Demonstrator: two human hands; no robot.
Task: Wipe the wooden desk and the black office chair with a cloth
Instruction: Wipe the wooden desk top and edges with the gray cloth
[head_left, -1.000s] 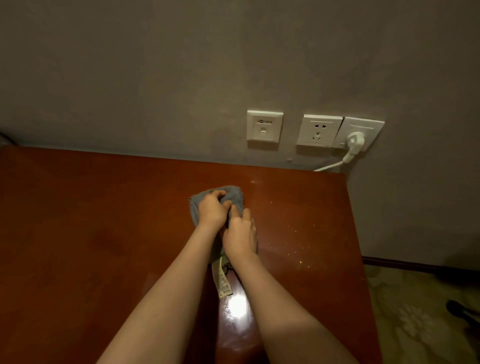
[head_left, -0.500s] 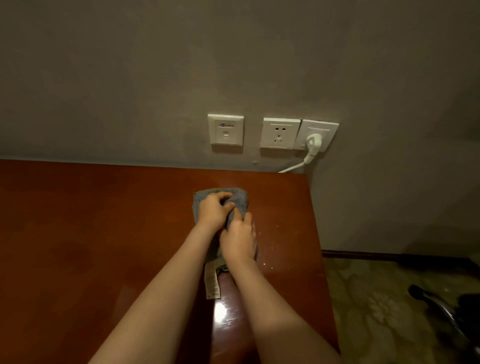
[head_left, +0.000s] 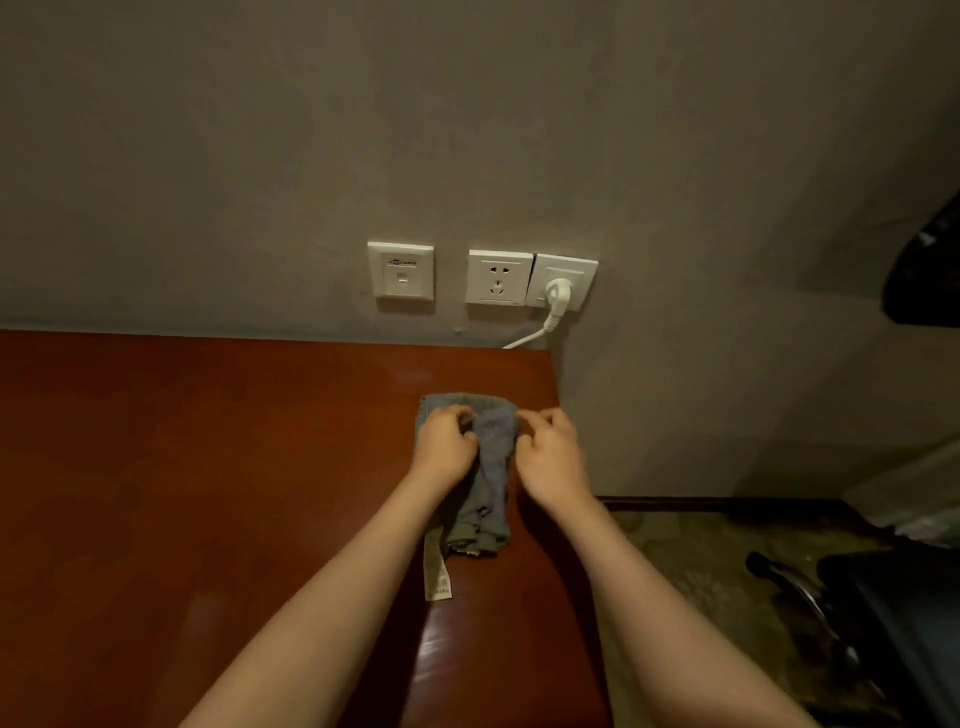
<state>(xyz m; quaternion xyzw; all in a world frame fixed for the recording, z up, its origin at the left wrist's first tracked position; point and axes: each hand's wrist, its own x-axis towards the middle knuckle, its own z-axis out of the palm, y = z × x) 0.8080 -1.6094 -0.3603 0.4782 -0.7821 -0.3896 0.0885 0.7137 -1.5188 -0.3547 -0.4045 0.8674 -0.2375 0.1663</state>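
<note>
Two hands (head_left: 445, 441) (head_left: 553, 457) now apart, one cloth (head_left: 492, 462)

We count one desk (head_left: 208, 467), one cloth (head_left: 493, 447) with one label (head_left: 437, 571) at its near end, and two hands: one left hand (head_left: 444, 447), one right hand (head_left: 553, 457). On the far wall (head_left: 260, 156) we count three white plates — one data plate (head_left: 400, 270) at the left, then one bare socket (head_left: 498, 278) and one plugged socket (head_left: 579, 267) — and one plug (head_left: 558, 291). One chair (head_left: 893, 597) stands near right.

Reddish-brown desk (head_left: 208, 467), grey-blue cloth (head_left: 493, 457) with a pale tag (head_left: 436, 571), white sockets (head_left: 498, 278), drab grey wall (head_left: 467, 130), pale patterned floor (head_left: 675, 561), black chair (head_left: 893, 597).
</note>
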